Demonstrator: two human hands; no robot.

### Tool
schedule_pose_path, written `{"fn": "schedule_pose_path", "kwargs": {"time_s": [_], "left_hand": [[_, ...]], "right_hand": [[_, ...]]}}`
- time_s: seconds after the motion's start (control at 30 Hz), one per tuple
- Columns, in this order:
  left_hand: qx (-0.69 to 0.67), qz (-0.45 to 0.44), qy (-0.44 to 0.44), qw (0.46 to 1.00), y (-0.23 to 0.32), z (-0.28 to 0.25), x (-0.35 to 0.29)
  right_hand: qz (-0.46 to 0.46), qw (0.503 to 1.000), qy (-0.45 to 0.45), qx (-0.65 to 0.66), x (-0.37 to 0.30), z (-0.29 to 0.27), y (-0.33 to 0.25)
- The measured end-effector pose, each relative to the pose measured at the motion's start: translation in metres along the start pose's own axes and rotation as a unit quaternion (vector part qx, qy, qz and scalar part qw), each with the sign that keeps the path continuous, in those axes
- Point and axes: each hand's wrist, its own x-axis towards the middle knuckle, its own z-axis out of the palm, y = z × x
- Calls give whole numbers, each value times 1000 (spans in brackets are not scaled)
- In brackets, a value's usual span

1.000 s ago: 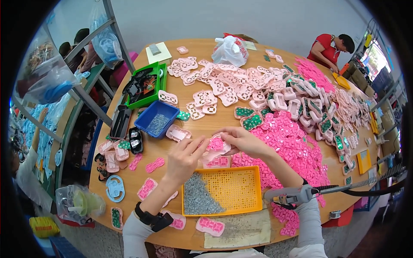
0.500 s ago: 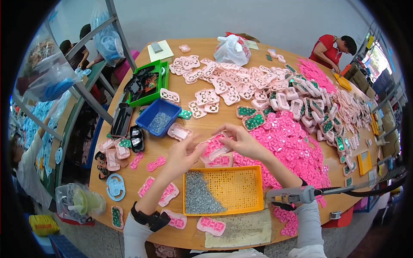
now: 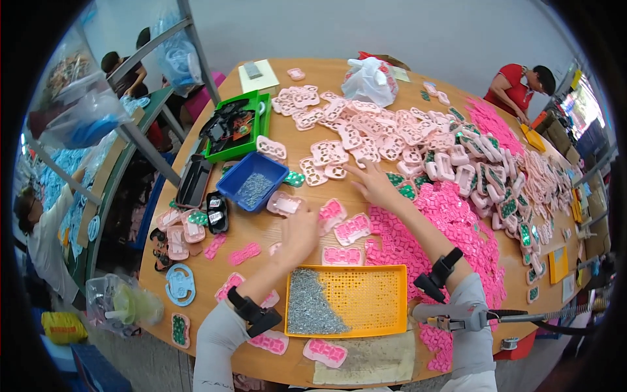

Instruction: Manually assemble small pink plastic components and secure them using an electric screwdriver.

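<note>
My left hand (image 3: pixel 299 233) is curled closed over the table's middle, its fingertips mostly hidden. Its edge meets a pale pink controller-shaped casing (image 3: pixel 332 214) with a bright pink button pad in it; whether it grips that casing is unclear. Beside it lie a second padded casing (image 3: pixel 353 228) and a third (image 3: pixel 343 255), just above the yellow tray (image 3: pixel 400 300). Stretched forward, my right hand (image 3: pixel 377 185) is open, fingers spread, near a loose pale pink shell (image 3: pixel 335 171) at the front of the shell pile (image 3: pixel 366 127).
Small screws (image 3: pixel 312 304) fill the tray's left side. An electric screwdriver (image 3: pixel 447 317) hangs by my right forearm. A heap of pink pads (image 3: pixel 450 228) spreads to the right. A blue bin (image 3: pixel 251 183) and green tray (image 3: pixel 238 124) stand left. A person in red (image 3: pixel 513 88) works far right.
My hands have parted. The right one has left the padded casing and reached forward toward the pale shells; the left has closed up. More padded casings now show between them. The view has shifted slightly.
</note>
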Motion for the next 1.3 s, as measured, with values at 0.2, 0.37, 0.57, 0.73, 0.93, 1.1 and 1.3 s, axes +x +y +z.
{"fn": "schedule_pose_path", "kwargs": {"time_s": [0.2, 0.37, 0.57, 0.73, 0.93, 1.1, 1.3], "left_hand": [[-45, 29, 57, 997, -2, -22, -28], [37, -117, 99, 988, -92, -81, -96], [101, -150, 162, 970, -139, -69, -121], [-9, -178, 143, 974, -166, -73, -130], [-147, -254, 123, 948, -98, -110, -120], [-378, -141, 56, 913, -28, -115, -83], [-112, 207, 204, 950, 28, -79, -38]], "right_hand": [[-32, 996, 1, -78, 7, 29, -7], [27, 999, 1, 30, -10, 12, -16], [84, 978, 124, 146, 2, 8, -17], [394, 662, 35, 637, 9, -32, -15], [375, 528, 2, 762, -16, -48, -12], [345, 642, -137, 671, -30, -78, -59], [331, 637, -202, 666, -43, -76, -91]]}}
